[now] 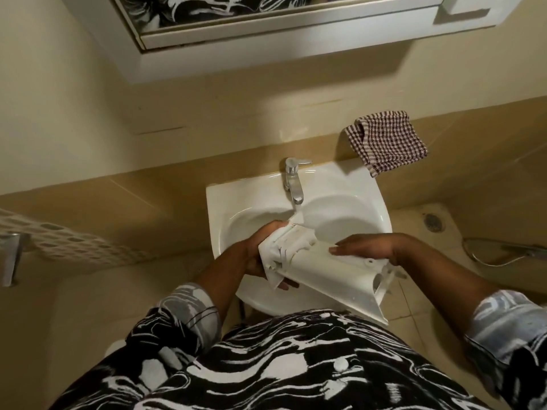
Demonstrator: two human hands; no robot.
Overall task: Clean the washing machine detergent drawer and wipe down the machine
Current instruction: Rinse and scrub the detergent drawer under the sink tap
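Over the sink [381, 208], the left hand [257, 257], its fingers clutching a white cloth [279, 250], wipes the detergent drawer [334, 276], which the right hand [365, 247] steadies with straight, flat fingers; the next move is probably turning the drawer to reach unwiped compartments.

Beige tiled walls [74, 99], white basin [340, 184], mirrored cabinet [266, 34] overhead.
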